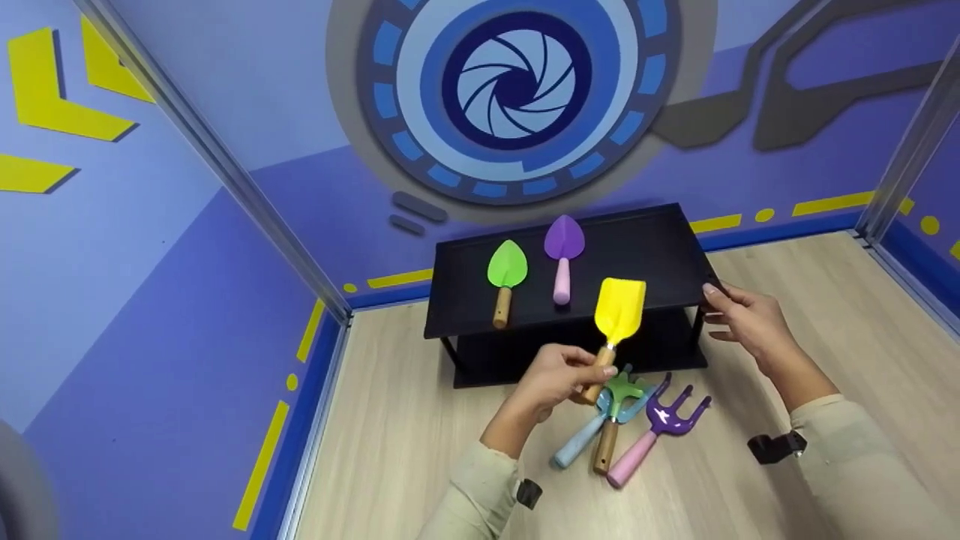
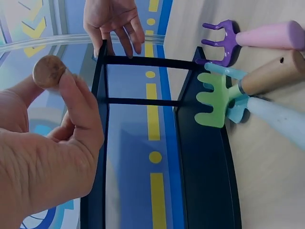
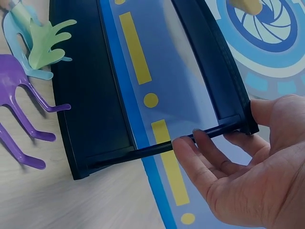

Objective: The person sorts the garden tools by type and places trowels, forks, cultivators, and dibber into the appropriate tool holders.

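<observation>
My left hand pinches the wooden handle of a yellow hand shovel, its blade tilted up in front of a black two-tier shelf. In the left wrist view the round end of the wooden handle shows between thumb and fingers. My right hand grips the shelf's front right corner, thumb at the top board and fingers by the post, as the right wrist view shows. On the top board lie a green trowel with a wooden handle and a purple trowel with a pink handle.
On the wooden floor before the shelf lie a purple hand fork with a pink handle, a green hand fork and a light blue hand fork, overlapping. Blue printed walls stand behind and to the left.
</observation>
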The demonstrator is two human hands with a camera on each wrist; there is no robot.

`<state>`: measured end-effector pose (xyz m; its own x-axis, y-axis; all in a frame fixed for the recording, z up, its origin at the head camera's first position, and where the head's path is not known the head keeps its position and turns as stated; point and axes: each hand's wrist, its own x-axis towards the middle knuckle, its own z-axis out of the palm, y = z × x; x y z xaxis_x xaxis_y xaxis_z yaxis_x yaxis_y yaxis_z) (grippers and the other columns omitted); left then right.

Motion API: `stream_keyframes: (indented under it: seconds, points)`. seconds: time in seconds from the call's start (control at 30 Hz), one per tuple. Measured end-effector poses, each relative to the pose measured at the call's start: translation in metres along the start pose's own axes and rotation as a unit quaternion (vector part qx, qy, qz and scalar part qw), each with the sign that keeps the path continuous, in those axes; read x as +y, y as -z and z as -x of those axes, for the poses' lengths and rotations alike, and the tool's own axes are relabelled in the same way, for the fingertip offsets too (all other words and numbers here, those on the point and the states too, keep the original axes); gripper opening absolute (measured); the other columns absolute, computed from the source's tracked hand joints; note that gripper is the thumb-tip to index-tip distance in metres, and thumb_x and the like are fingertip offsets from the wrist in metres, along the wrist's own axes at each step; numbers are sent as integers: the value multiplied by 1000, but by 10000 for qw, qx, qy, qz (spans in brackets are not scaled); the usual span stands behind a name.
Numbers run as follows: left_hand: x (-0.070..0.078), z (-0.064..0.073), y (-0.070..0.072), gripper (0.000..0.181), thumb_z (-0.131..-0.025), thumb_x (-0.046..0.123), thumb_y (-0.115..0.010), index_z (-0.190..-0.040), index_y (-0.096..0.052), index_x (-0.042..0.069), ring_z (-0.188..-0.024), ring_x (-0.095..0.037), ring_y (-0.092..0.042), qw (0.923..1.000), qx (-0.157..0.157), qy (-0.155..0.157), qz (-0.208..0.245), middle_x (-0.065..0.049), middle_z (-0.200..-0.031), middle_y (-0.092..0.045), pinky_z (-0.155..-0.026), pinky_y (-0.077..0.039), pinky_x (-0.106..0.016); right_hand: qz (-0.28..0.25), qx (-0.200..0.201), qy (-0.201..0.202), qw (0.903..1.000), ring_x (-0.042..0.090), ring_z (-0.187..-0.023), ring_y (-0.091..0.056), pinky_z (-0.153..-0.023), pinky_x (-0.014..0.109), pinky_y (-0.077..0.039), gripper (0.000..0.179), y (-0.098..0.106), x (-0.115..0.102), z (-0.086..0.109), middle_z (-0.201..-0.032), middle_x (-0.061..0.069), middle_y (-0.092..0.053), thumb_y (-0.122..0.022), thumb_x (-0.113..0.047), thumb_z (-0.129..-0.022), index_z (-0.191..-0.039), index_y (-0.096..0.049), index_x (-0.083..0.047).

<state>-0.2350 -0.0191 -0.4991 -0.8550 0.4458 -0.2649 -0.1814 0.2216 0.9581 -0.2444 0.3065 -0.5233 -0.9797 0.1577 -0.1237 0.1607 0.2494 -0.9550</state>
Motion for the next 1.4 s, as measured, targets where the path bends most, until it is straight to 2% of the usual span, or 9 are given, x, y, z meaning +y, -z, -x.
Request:
stream_keyframes:
  seconds: [0.17,0.27,0.37,0.47,0.77,1.0,1.1,1.23,1.4]
  points:
    - [5,-9,-4,20,-91,16,-86,-101,-78,1,-74,-13,-69,9991,96,-89,397,-4,-88,-75,-67,-65,-29,124,94,-25,9999,-10,-95,-65,-81,18,-63,79,-2,0,0,-135,13,-69,-52,-60,-107,-163,-42,-6]
    - [7,-13,-5,20,-91,16,-85,-101,-79,0,-72,-12,-68,9983,123,-115,551,-3,-86,-74,-67,-66,-30,181,110,-94,9997,6,-114,-68,-85,15,-62,79,-2,0,0,-156,28,-54,-50,-60,-108,-164,-39,-6]
    - [8,-19,-6,20,-91,15,-86,-100,-79,-1,-70,-12,-68,9976,174,-98,661,-3,-86,-73,-67,-67,-31,162,65,-154,9997,34,-140,-58,-88,12,-59,81,-1,0,-1,-165,29,-42,-49,-61,-108,-165,-36,-6]
    - [9,-23,-8,20,-91,14,-86,-100,-78,-2,-71,-13,-70,9967,251,-38,775,-5,-88,-73,-70,-67,-33,145,47,-185,9997,45,-153,-43,-89,10,-58,81,-1,-1,-1,-169,30,-37,-49,-60,-108,-166,-35,-5]
    - [14,-31,-14,23,-91,23,-87,-100,-80,4,-72,-13,-71,9955,461,74,821,-7,-90,-77,-72,-67,-31,211,138,-189,9995,47,-155,-42,-110,33,-53,81,-2,-6,2,-170,26,-38,-49,-61,-108,-164,-38,-5]
    - [18,-34,-19,23,-94,25,-83,-103,-79,5,-67,-11,-69,9934,248,45,1121,-6,-88,-79,-59,-60,-21,178,157,-172,9996,44,-150,-49,-100,20,-59,80,-4,-4,2,-167,26,-42,-49,-61,-108,-165,-38,-6]
    - [19,-35,-20,20,-95,21,-83,-106,-78,4,-69,-11,-69,9920,133,13,1252,-7,-90,-78,-58,-59,-19,261,171,-213,9993,40,-147,-51,-112,31,-57,79,-4,-3,2,-166,26,-43,-47,-62,-108,-164,-39,-7]
    - [20,-36,-22,18,-94,14,-82,-108,-77,3,-73,-11,-70,9894,51,-4,1454,-11,-96,-79,-60,-59,-19,407,173,-296,9986,47,-151,-46,-127,65,-36,81,-3,-2,2,-165,30,-44,-44,-65,-108,-165,-38,-8]
    - [22,-36,-25,22,-92,8,-82,-112,-76,1,-77,-13,-73,9861,29,-2,1664,-7,-93,-78,-68,-62,-20,503,146,-305,9982,53,-156,-36,-126,73,-29,82,-3,-2,2,-162,34,-45,-42,-66,-108,-166,-35,-9]
